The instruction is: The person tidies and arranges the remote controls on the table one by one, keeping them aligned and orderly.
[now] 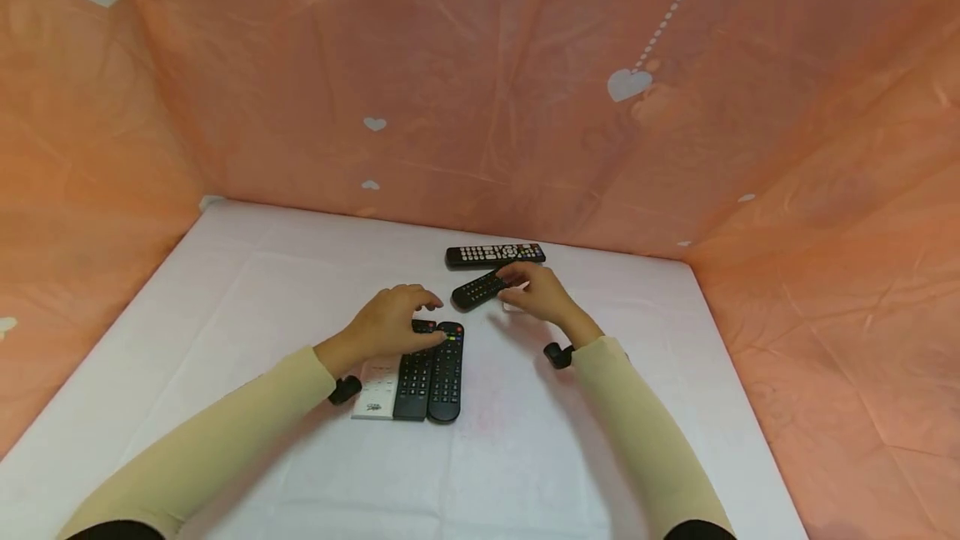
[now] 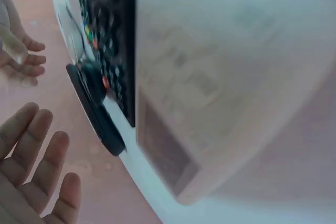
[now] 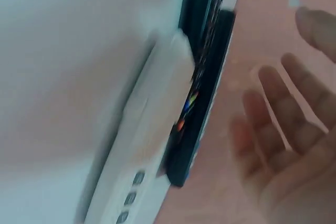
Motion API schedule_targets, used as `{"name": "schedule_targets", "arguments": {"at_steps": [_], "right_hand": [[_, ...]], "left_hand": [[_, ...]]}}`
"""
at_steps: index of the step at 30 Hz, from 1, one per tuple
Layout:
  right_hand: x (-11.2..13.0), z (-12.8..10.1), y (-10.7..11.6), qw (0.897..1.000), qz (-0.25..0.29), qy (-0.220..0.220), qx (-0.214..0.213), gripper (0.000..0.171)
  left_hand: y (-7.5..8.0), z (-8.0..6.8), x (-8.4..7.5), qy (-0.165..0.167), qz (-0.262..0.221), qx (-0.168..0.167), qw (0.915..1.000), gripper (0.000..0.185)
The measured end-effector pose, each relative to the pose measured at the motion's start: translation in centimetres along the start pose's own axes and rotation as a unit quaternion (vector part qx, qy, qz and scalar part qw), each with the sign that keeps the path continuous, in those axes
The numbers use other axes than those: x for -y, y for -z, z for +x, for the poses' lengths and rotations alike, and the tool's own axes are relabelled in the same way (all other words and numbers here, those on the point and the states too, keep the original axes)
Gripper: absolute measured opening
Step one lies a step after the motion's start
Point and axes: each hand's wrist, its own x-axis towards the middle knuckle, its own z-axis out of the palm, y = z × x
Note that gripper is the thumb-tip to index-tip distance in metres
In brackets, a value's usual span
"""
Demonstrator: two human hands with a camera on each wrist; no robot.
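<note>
head view shows your left hand lying loosely curved over the top ends of three remotes set side by side on the white desk: a white remote on the left, a black remote in the middle and a rounded black remote on the right, all three touching along their long sides. your fingers rest on the upper ends of the two black ones without curling round any of them. there is a small dark print at the near end of the white remote, too small to read, and no brand can be made out on the others. your right hand is further back and to the right, fingers bent onto the right end of a tilted black remote; whether it actually grips that remote you cannot tell from here. a small white object shows just under that hand, mostly hidden. behind it, near the back edge of the desk, a long black remote with white buttons lies crosswise, apart from both hands. both wrist views are blurred; each shows straightened fingers beside remotes, with coloured buttons visible but no legible lettering. peach cloth with white hearts walls in the desk.
</note>
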Motion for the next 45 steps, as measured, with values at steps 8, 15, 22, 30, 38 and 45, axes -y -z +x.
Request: {"name": "schedule_targets", "arguments": {"at_steps": [8,15,22,30,38,45], "right_hand": [[-3.0,2.1,2.5,0.994,-0.014,-0.108,-0.01,0.04],[-5.2,3.0,2.7,0.993,-0.013,-0.119,0.01,0.038],[-5.3,3.2,1.7,0.983,-0.035,-0.177,0.042,0.04],[-5.6,3.4,1.2,0.984,-0.048,-0.168,0.043,0.042],[-5.7,3.4,0.8,0.984,-0.068,-0.162,0.042,0.041],[-5.7,3.5,0.7,0.983,-0.067,-0.167,0.033,0.042]], "left_hand": [[0.0,4.0,0.1,0.076,-0.062,0.057,0.9935,0.056],[-0.8,6.6,1.5,0.105,-0.123,0.107,0.981,0.061],[-2.2,7.7,3.0,0.133,-0.124,0.14,0.9733,0.063],[-3.0,8.3,3.2,0.138,-0.098,0.143,0.9752,0.06],[-3.2,8.7,3.6,0.12,-0.127,0.163,0.9711,0.054],[-3.0,9.0,3.2,0.124,-0.135,0.173,0.9677,0.053]]}}
